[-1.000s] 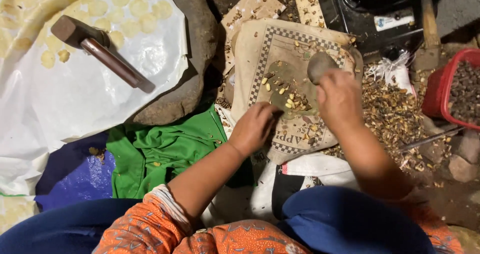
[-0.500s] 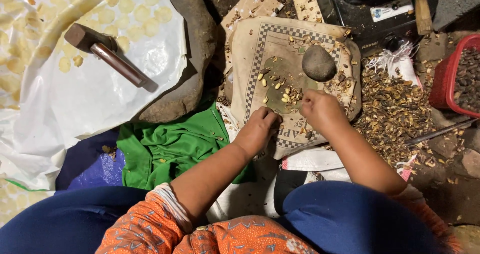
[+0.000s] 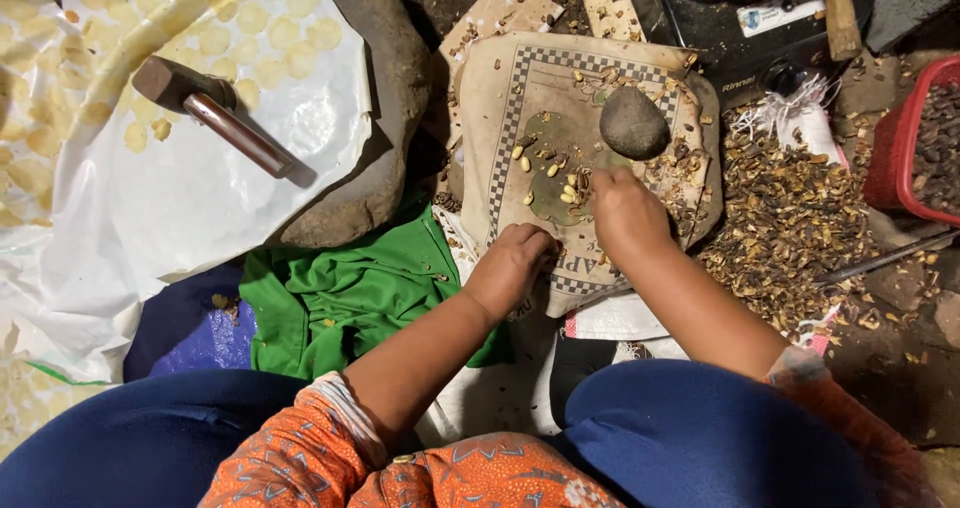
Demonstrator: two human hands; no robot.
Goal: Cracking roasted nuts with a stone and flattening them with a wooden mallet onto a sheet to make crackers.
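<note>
My right hand [image 3: 628, 216] reaches onto a worn checkered mat [image 3: 520, 98]. Its fingertips are bunched at a cluster of pale kernels [image 3: 568, 190] lying on a dark green patch; whether they pinch one is hidden. A rounded grey stone [image 3: 633, 123] lies free on the mat just beyond that hand. My left hand [image 3: 512, 266] rests as a closed fist on the mat's near edge, with nothing visible in it. Broken shell bits are scattered over the mat.
A hammer [image 3: 215, 118] lies on a white plastic sheet [image 3: 180, 208] with pale flattened discs, over a big rock [image 3: 385, 98]. Green cloth [image 3: 340, 288] lies by my knee. A heap of shells [image 3: 790, 218] and a red basket [image 3: 900, 148] are at the right.
A second ago my right hand held the grey stone raised. It has set the stone down on the mat and moved its fingers to the kernels. The left hand barely moved.
</note>
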